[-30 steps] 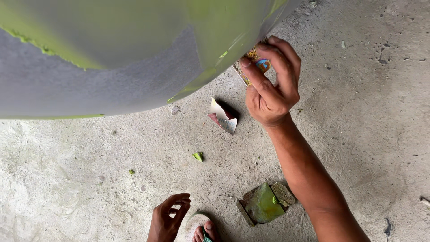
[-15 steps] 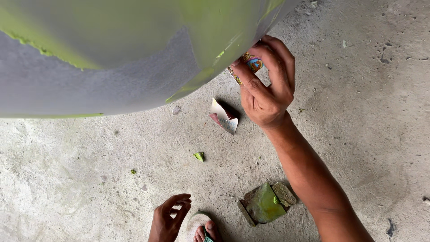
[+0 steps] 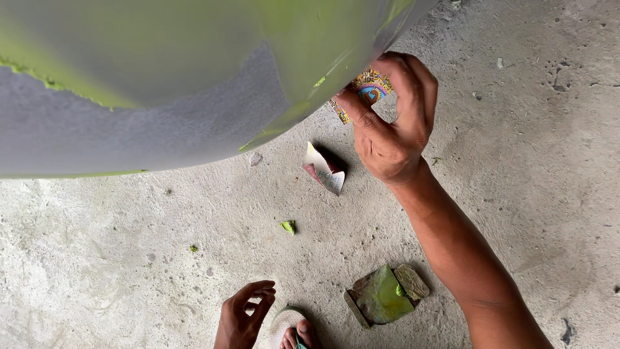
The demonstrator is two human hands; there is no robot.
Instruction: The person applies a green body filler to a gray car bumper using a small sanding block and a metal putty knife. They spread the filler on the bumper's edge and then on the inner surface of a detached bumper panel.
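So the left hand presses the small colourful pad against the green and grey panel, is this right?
Not quite. In the head view it is the right hand that presses the small colourful pad against the green and grey panel. The left hand is low, empty, near the sandal.

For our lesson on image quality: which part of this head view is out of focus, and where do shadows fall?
Head view: the big grey-green curved surface close to the lens is soft; the right hand and concrete floor are sharp; light is even, with a small shadow behind the folded paper scrap.

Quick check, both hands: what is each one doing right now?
Left hand: open, fingers loosely curled, holding nothing, low above the concrete floor.
Right hand: closed on a small colourful folded paper, pressed against the big grey-green curved surface.
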